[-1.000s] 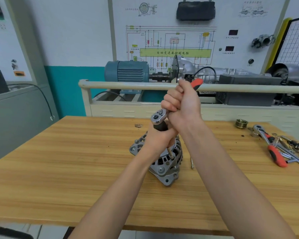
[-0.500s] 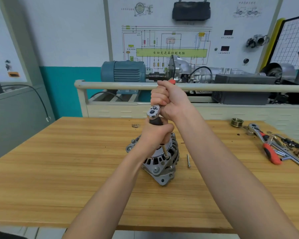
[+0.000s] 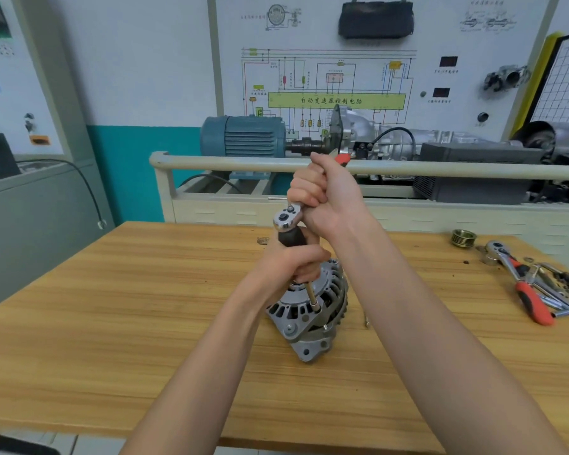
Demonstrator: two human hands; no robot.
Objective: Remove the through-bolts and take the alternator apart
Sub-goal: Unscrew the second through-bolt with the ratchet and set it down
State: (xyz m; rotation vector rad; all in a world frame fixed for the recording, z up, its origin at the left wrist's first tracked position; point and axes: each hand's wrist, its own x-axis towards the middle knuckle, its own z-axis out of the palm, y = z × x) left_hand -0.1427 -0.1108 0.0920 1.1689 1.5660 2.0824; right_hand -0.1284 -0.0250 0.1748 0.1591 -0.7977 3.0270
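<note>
Your right hand [image 3: 326, 192] is wrapped round the ratchet [image 3: 284, 220] handle, whose red end shows behind the knuckles. Your left hand [image 3: 291, 262] grips the black extension [image 3: 291, 238] below the ratchet head; its steel shaft ends in a socket on a bolt of the alternator [image 3: 312, 310], which stands mid-worktop [image 3: 112, 323]. A loose bolt [image 3: 365, 318] lies just right; spare tools [image 3: 532, 290] lie far right

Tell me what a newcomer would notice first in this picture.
Both hands meet mid-frame over the alternator on the wooden workbench: the right hand grips a ratchet, the left hand grips the black extension beneath it. Spare wrenches lie at the far right edge.
</note>
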